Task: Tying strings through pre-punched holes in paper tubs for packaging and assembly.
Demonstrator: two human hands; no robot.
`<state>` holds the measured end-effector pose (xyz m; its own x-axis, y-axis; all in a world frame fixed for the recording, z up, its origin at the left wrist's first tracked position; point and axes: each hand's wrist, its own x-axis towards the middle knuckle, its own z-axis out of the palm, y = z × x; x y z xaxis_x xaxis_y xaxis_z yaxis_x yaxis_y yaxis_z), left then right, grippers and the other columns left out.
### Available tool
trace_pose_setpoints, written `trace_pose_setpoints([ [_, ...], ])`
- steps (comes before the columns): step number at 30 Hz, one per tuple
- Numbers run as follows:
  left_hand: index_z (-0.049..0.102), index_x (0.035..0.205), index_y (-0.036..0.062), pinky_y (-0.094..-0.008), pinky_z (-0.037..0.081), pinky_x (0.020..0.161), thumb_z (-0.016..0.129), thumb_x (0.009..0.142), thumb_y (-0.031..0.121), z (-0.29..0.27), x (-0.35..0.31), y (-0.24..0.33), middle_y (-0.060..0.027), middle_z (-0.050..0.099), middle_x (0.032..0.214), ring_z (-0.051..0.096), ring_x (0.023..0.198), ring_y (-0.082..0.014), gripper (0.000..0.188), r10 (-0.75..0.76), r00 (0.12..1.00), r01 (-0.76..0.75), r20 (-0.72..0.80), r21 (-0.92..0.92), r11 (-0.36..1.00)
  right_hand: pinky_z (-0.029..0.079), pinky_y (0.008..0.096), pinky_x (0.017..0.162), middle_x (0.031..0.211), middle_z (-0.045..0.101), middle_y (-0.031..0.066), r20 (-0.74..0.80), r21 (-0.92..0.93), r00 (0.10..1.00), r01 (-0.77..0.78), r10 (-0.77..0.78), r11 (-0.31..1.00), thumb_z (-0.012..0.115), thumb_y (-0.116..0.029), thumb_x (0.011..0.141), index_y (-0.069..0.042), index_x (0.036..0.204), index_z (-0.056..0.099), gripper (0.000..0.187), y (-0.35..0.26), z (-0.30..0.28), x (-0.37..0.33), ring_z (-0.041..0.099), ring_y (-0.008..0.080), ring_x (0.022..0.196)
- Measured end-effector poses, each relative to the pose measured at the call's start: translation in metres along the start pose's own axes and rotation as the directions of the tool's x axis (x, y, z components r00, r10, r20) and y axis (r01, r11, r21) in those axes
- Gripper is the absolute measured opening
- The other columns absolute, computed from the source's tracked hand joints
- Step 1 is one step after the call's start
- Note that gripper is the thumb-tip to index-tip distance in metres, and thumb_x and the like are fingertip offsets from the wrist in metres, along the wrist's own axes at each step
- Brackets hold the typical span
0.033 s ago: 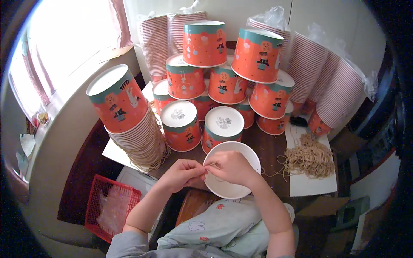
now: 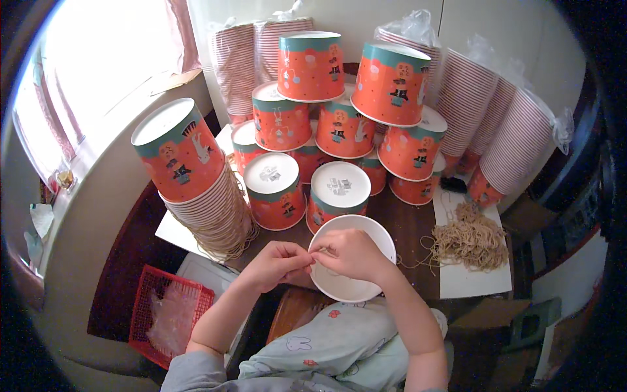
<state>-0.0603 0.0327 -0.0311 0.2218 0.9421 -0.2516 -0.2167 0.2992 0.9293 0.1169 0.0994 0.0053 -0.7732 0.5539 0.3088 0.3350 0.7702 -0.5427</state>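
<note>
Two hands meet at the fingertips: left hand [image 2: 281,264], right hand [image 2: 353,253]. Each grip is pinched closed; anything between is too small to make out. One open white bucket [image 2: 349,287] sits beneath, its inside partly hidden. One string heap [image 2: 473,245] lies rightward.

The 2 topmost tubs [image 2: 307,77] blaze orange with teal bands! White inside the open tub [image 2: 349,283], tan string [image 2: 473,245], pale trousers [image 2: 336,343] flecked with red flowers.

Prob. home rm — pink curtain [image 2: 183,36], rabbit-print trousers [image 2: 326,340].
</note>
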Motion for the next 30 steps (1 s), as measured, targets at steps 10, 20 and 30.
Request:
trace_pose_setpoints([
  [10,0.061,0.073,0.0016,-0.0190,0.041,0.049,0.065,0.075,0.015,0.000,0.000,0.004,0.0010,0.058,0.062,0.051,0.056,-0.0038,0.014,0.263,0.961,-0.196,-0.082,0.465,0.863,0.047,0.0316,0.061,0.073,0.062,0.0064,0.018,0.035,0.998,-0.068,0.068,0.997,0.059,-0.020,0.072,-0.010,0.077,0.065,0.013,0.001,0.003,0.000,0.059,0.0217,0.066],
  [20,0.061,0.077,0.0003,-0.0235,0.044,0.053,0.063,0.073,0.012,0.009,0.002,0.005,-0.0047,0.060,0.064,0.054,0.056,-0.0075,0.012,0.482,0.873,-0.256,-0.073,0.772,0.581,0.046,0.0330,0.060,0.069,0.061,0.0058,-0.018,-0.054,0.994,-0.113,0.112,0.992,0.058,-0.020,0.068,-0.012,0.073,0.064,0.012,0.007,0.012,0.001,0.059,0.0218,0.065],
  [30,0.061,0.092,-0.0002,-0.0233,0.047,0.062,0.058,0.077,0.011,-0.009,0.013,-0.026,-0.0062,0.064,0.076,0.058,0.068,-0.0081,0.019,0.319,0.936,-0.175,-0.148,0.591,0.788,0.047,0.0354,0.062,0.071,0.062,0.0056,0.064,-0.163,0.969,-0.225,0.237,0.961,0.056,-0.022,0.068,-0.013,0.074,0.065,0.014,0.019,0.023,0.002,0.059,0.0238,0.066],
])
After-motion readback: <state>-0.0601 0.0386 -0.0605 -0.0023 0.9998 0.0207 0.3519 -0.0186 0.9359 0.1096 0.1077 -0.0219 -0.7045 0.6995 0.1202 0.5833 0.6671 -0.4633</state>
